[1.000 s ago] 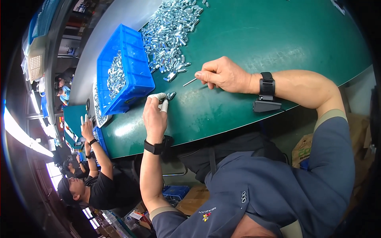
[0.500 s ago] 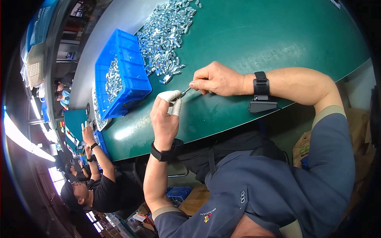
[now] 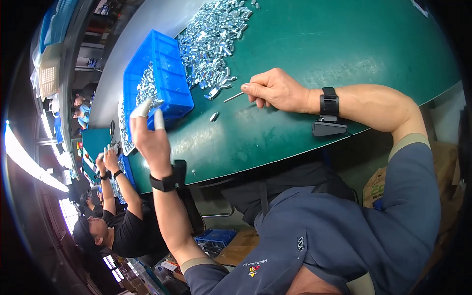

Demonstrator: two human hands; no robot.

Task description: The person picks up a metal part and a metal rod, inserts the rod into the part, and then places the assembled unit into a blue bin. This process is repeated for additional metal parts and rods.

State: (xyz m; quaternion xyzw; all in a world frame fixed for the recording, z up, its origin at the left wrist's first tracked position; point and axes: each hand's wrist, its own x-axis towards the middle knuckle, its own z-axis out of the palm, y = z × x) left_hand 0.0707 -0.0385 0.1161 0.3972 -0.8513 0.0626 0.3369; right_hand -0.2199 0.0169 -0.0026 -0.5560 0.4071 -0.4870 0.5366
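My right hand (image 3: 281, 91) is closed on a thin metal rod (image 3: 233, 98), its bare end pointing left over the green table (image 3: 295, 132). One small shiny metal part (image 3: 214, 116) lies alone on the tabletop, a little below the rod's tip. My left hand (image 3: 151, 142), with white coverings on thumb and forefinger, is at the near edge of a blue plastic bin (image 3: 169, 73). Its thumb and forefinger are apart, and I see nothing held between them. Inside the bin are many small metal parts (image 3: 147, 83), partly hidden by my fingers.
Behind the bin a large heap of similar metal parts (image 3: 211, 44) spreads over the table. A white tray (image 3: 127, 140) of parts stands left of the bin. Farther left a co-worker in black (image 3: 123, 221) works at the same table. A blue crate (image 3: 216, 237) is below the table edge.
My left hand has moved left from the rod's tip to the bin, its fingers opening. A lone metal part now shows on the table. My right hand has shifted slightly right, still gripping the rod.
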